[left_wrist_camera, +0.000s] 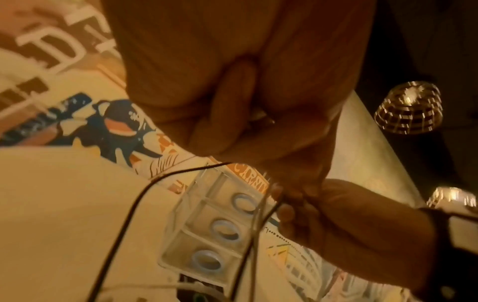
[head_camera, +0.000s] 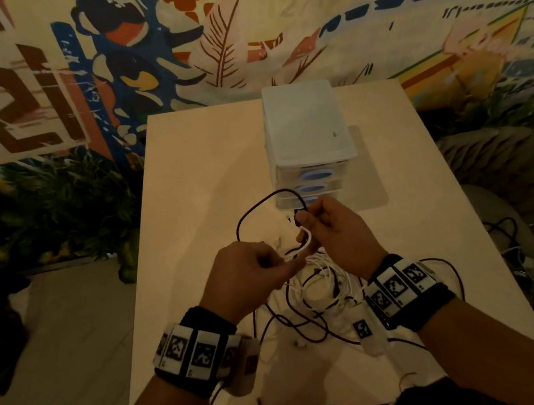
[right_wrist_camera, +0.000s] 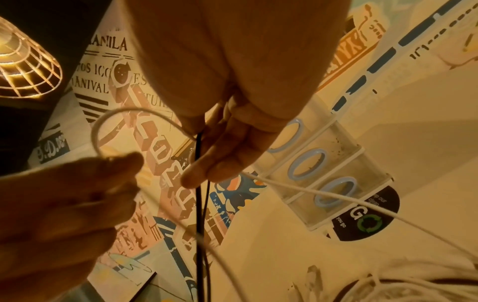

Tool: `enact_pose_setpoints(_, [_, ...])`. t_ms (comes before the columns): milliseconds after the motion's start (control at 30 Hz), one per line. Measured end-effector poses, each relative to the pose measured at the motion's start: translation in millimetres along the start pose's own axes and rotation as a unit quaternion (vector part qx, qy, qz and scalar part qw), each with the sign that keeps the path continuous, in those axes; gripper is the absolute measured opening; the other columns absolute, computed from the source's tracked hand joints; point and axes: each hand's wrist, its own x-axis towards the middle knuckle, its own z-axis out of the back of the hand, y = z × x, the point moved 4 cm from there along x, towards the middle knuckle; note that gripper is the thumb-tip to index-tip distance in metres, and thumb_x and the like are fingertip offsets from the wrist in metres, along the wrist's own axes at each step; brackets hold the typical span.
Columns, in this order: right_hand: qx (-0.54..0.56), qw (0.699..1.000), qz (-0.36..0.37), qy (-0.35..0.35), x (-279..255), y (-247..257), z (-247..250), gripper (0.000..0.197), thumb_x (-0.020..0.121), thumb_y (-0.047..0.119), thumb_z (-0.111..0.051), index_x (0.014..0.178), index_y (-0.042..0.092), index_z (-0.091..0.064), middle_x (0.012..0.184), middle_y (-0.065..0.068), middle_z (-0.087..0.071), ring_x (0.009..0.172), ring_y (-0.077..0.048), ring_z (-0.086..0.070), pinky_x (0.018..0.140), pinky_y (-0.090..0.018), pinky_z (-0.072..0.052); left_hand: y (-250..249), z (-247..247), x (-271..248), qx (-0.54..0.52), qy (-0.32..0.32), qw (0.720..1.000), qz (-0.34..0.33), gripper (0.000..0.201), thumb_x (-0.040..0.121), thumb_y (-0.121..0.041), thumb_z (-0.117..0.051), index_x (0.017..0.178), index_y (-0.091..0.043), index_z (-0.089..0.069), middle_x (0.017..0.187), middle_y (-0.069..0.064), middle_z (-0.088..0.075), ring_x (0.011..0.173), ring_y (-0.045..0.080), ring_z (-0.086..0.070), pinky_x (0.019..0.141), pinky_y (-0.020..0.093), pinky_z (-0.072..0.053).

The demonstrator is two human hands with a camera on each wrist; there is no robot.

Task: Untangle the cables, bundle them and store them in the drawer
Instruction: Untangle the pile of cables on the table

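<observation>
- Both hands work above the pale table: the left hand pinches a white cable between thumb and fingers, and the right hand has its fingers curled round a black cable and the same white loop.
- Below the hands, a tangle of cables, white and black, lies on the table near the person.
- Just beyond the right hand stands a clear three-drawer unit, all drawers closed, each with a blue ring pull.
- Only the right wrist view shows a round black sticker at the unit's foot, reading a large "GO" and "you go" with a green recycling mark, plus mural words such as "ANILA" and "ANIVAL".
- From the left wrist, orange lettering "CAR" shows on the mural behind the drawers.
- Wire-cage lamps show in the wrist views alone.
</observation>
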Motion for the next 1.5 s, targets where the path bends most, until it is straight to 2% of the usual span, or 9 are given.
enact_pose_setpoints(133, [0.028, 1.000, -0.005, 0.004, 4.2, 3.3, -1.4, 0.030, 0.100, 0.036, -0.059, 0.100, 0.007, -0.054, 0.081, -0.009, -0.075, 0.066, -0.026, -0.075, 0.065, -0.037, -0.062, -6.7, -6.1, 0.9, 0.037, -0.045, 0.998, -0.037, 0.047, 0.087, -0.064, -0.064, 0.125, -0.038, -0.069, 0.094, -0.018, -0.075, 0.085, 0.005, -0.069, 0.079, 0.022, -0.053])
enact_pose_setpoints(300, [0.054, 0.998, -0.008, 0.003, 3.3, 2.0, 1.8, 0.025, 0.101, 0.031, -0.057, 0.105, 0.007, -0.053, 0.084, -0.010, -0.075, 0.064, -0.029, -0.074, 0.066, -0.039, -0.061, 3.0, -21.2, 7.6, 0.187, 0.028, 0.982, -0.031, 0.035, 0.097, -0.061, -0.049, 0.120, -0.045, -0.069, 0.093, -0.014, -0.073, 0.085, 0.010, -0.067, 0.070, 0.025, -0.051])
enact_pose_setpoints(433, [0.150, 0.988, -0.023, -0.006, -2.6, -11.1, -1.3, 0.033, 0.091, 0.013, -0.072, 0.113, 0.020, -0.048, 0.098, -0.013, -0.070, 0.078, -0.033, -0.073, 0.073, -0.042, -0.062, 11.0, -16.3, 14.4, 0.115, -0.009, 0.993, -0.004, 0.031, 0.095, -0.055, -0.057, 0.109, -0.037, -0.077, 0.083, -0.007, -0.075, 0.075, 0.011, -0.067, 0.067, 0.027, -0.052])
enact_pose_setpoints(600, [-0.032, 0.999, -0.016, 0.039, -14.8, -32.7, -16.4, 0.017, 0.095, 0.032, -0.069, 0.102, 0.018, -0.064, 0.095, 0.001, -0.072, 0.078, -0.013, -0.073, 0.069, -0.022, -0.054, 4.2, -17.2, 12.5, 0.077, -0.048, 0.993, -0.071, 0.032, 0.092, -0.058, -0.056, 0.099, -0.037, -0.079, 0.079, -0.012, -0.073, 0.073, 0.008, -0.066, 0.064, 0.030, -0.053])
enact_pose_setpoints(833, [-0.025, 0.999, 0.021, -0.025, -2.0, -18.6, 0.5, 0.014, 0.096, 0.026, -0.069, 0.099, 0.012, -0.070, 0.085, 0.000, -0.075, 0.077, -0.013, -0.075, 0.076, -0.029, -0.059, 19.9, -32.7, 12.5, 0.215, 0.057, 0.975, 0.002, 0.043, 0.090, -0.073, -0.049, 0.095, -0.038, -0.073, 0.062, -0.012, -0.053, 0.063, 0.008, -0.055, 0.056, 0.025, -0.044])
enact_pose_setpoints(1000, [0.026, 0.998, -0.020, 0.050, 6.1, -2.5, -0.1, 0.022, 0.100, 0.031, -0.059, 0.103, 0.010, -0.062, 0.086, -0.006, -0.073, 0.072, -0.025, -0.075, 0.067, -0.036, -0.060, 22.8, -39.7, 10.6, 0.128, 0.041, 0.991, 0.000, 0.033, 0.095, -0.060, -0.054, 0.105, -0.037, -0.075, 0.051, -0.010, -0.050, 0.047, 0.005, -0.046, 0.049, 0.022, -0.030])
enact_pose_setpoints(1133, [-0.055, 0.994, 0.000, 0.098, -0.9, -18.1, -8.5, 0.028, 0.091, 0.051, -0.064, 0.109, 0.029, -0.067, 0.101, 0.006, -0.073, 0.087, -0.008, -0.071, 0.076, -0.025, -0.058, 23.1, -35.8, 9.3, -0.003, 0.008, 1.000, 0.025, 0.023, 0.091, -0.056, -0.063, 0.092, -0.038, -0.076, 0.050, -0.010, -0.054, 0.047, 0.004, -0.051, 0.051, 0.018, -0.035])
enact_pose_setpoints(1267, [-0.077, 0.985, -0.023, 0.149, -18.6, -37.2, -14.6, 0.024, 0.095, 0.039, -0.066, 0.117, 0.028, -0.069, 0.101, 0.008, -0.076, 0.092, -0.002, -0.071, 0.082, -0.018, -0.055, 25.5, -27.8, 10.3, -0.094, -0.023, 0.994, 0.048, 0.017, 0.089, -0.046, -0.070, 0.095, -0.034, -0.080, 0.066, -0.013, -0.069, 0.059, 0.002, -0.062, 0.058, 0.019, -0.046])
enact_pose_setpoints(1500, [-0.076, 0.989, -0.018, 0.127, -28.2, -50.3, -16.6, 0.018, 0.094, 0.026, -0.071, 0.110, 0.018, -0.074, 0.099, 0.010, -0.075, 0.091, 0.000, -0.070, 0.082, -0.015, -0.052, 24.1, -21.5, 8.9, -0.162, -0.083, 0.982, 0.042, 0.021, 0.092, -0.042, -0.070, 0.080, -0.027, -0.079, 0.055, -0.003, -0.064, 0.053, 0.014, -0.061, 0.061, 0.035, -0.052])
